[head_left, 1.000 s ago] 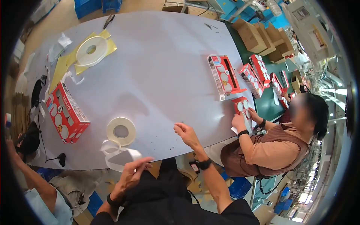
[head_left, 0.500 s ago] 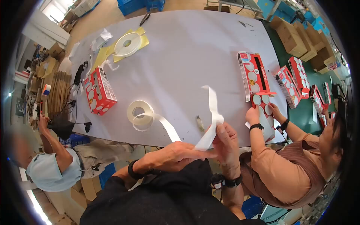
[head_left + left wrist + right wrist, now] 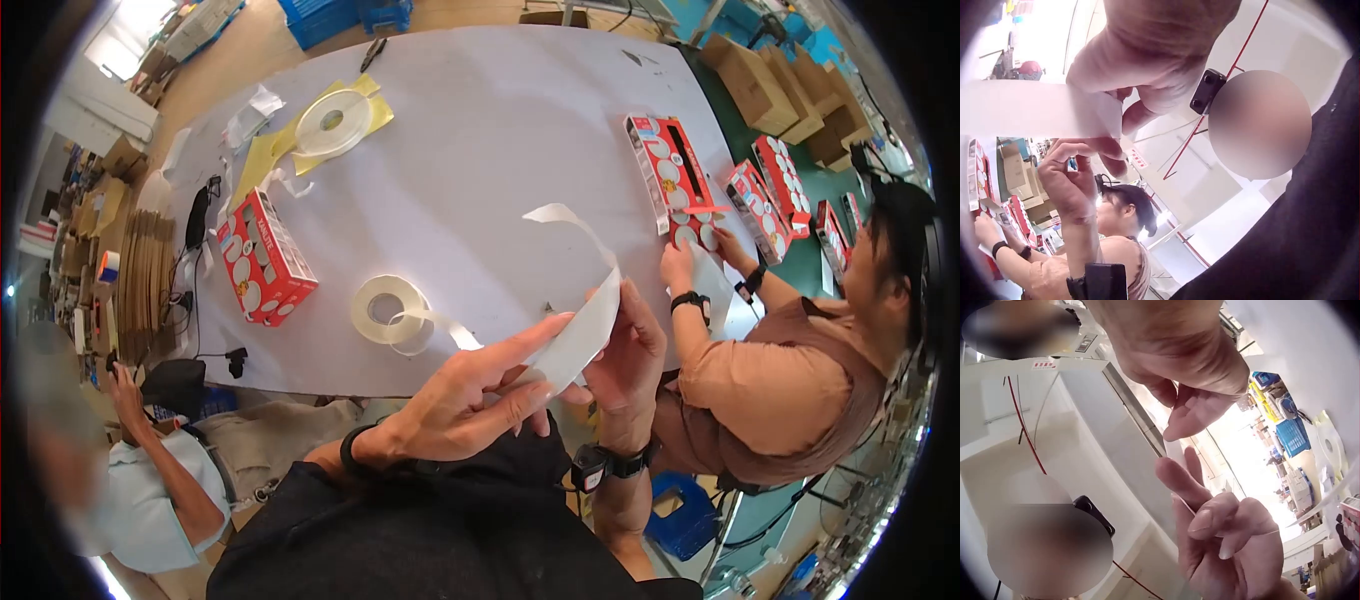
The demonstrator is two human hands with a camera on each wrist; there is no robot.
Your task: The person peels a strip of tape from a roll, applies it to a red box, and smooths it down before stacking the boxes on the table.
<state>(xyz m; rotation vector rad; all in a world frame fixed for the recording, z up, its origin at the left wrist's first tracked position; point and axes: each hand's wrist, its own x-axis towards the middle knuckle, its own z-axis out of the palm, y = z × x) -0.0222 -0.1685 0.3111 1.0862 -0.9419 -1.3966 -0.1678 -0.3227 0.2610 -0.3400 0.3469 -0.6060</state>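
Observation:
A wide white tape strip [image 3: 585, 325] stretches between my two hands over the near table edge, its loose end curling upward and away. My left hand [image 3: 465, 405] pinches the strip between thumb and fingers; the left wrist view has the flat strip [image 3: 1029, 109] running into those fingers. On the other side, my right hand [image 3: 628, 360] pinches the strip, its fingertips partly hidden behind it. In the right wrist view the right hand [image 3: 1179, 356] is above the left hand [image 3: 1229, 544]. A tape roll [image 3: 390, 308] lies on the table, a tail of tape leading toward the left hand.
A red-and-white box [image 3: 265, 260] stands on the table [image 3: 480, 140] at left. Behind it, a larger roll [image 3: 332, 122] lies on yellow sheets. At right, a person [image 3: 790, 370] handles red boxes [image 3: 670, 170]; another person [image 3: 150, 480] stands at left. Cartons [image 3: 750, 85] stand beyond.
Both hands have come from apart to close together, now holding the strip. The strip has been raised and tilted, with its tail drawn from the roll. The head view has shifted.

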